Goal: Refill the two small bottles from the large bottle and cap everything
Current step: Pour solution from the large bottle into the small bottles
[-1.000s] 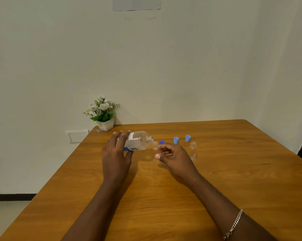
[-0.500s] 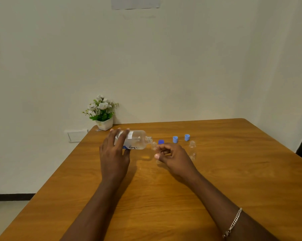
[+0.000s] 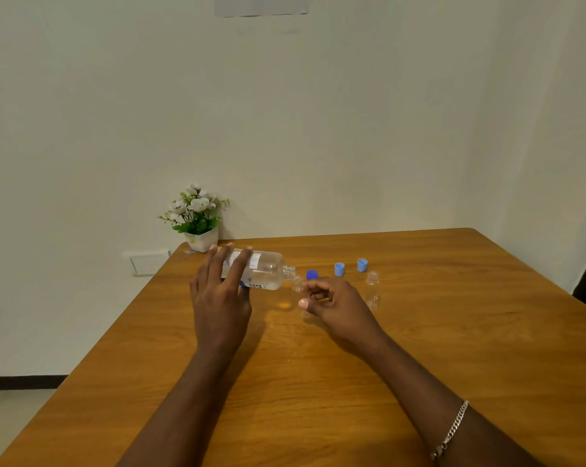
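The left hand (image 3: pixel 221 298) is gripping and tipping the large bottle (image 3: pixel 268 273) into the small bottle (image 3: pixel 297 285), which the right hand (image 3: pixel 338 305) is pinching; the next move likely needs prompt levelling.

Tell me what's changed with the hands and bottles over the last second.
The left hand has raised the base end of the large bottle slightly, tipping its mouth further down toward the small bottle pinched by the right hand. Nothing was taken up or let go. The other small bottle, dark blue cap, the nearer light blue cap, the farther light blue cap and the plant stayed put.
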